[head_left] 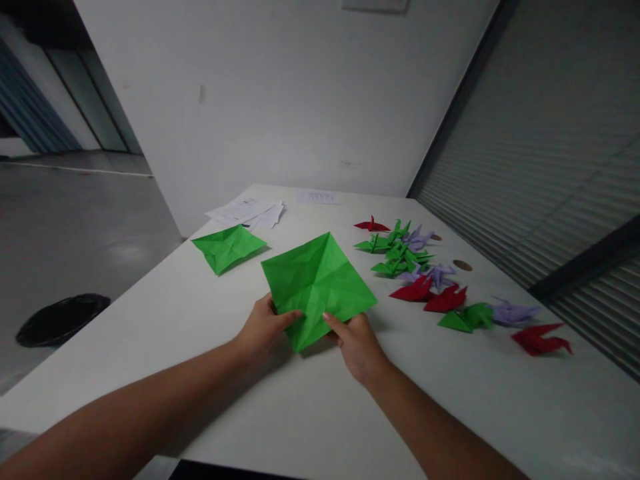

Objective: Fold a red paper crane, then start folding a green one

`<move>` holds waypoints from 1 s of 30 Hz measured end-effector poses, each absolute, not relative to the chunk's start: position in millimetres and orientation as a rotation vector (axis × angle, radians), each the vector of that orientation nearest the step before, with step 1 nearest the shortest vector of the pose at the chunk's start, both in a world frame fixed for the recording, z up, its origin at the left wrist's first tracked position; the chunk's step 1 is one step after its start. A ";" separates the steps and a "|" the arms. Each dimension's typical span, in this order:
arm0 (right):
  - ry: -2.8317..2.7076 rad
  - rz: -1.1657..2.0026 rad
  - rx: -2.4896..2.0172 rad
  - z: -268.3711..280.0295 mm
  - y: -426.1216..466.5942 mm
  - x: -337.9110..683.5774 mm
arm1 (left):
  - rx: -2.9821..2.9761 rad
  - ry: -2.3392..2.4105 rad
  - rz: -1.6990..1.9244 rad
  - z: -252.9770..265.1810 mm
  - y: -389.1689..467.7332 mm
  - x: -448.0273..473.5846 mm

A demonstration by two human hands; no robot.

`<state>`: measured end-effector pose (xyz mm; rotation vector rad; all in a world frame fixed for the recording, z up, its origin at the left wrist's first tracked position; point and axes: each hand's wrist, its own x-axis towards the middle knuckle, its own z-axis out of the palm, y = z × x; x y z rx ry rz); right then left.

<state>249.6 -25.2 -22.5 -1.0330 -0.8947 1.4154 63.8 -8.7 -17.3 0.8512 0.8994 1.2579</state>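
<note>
A square sheet of green origami paper point(320, 277) with crossing crease lines is held over the table, one corner pointing towards me. My left hand point(263, 327) grips its lower left edge, thumb on top and fingers hidden beneath. On the lower right edge, my right hand point(357, 343) pinches the same sheet with its thumb on the upper face. Beyond my left hand, a second creased green sheet point(229, 247) lies on the table with its edges slightly raised.
Along the table's point(320, 427) right side lie several folded paper cranes, among them a green crane point(467, 317), a red crane point(540, 340) and a purple crane point(513, 312). Printed papers point(245, 210) rest at the back left. A black-lined bin point(63, 320) stands on the floor at left.
</note>
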 end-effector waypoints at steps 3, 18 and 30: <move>-0.914 1.378 -1.063 -25.0 -23.1 257.7 | 0.779 0.907 1.283 -12.8 -6.3 56.7; -1.086 1.538 -1.142 -19.2 -12.6 290.5 | 0.799 0.950 0.987 -14.7 18.9 20.5; -1.031 1.500 -1.169 -24.1 -7.1 296.7 | 1.090 1.146 1.047 -24.1 26.2 13.6</move>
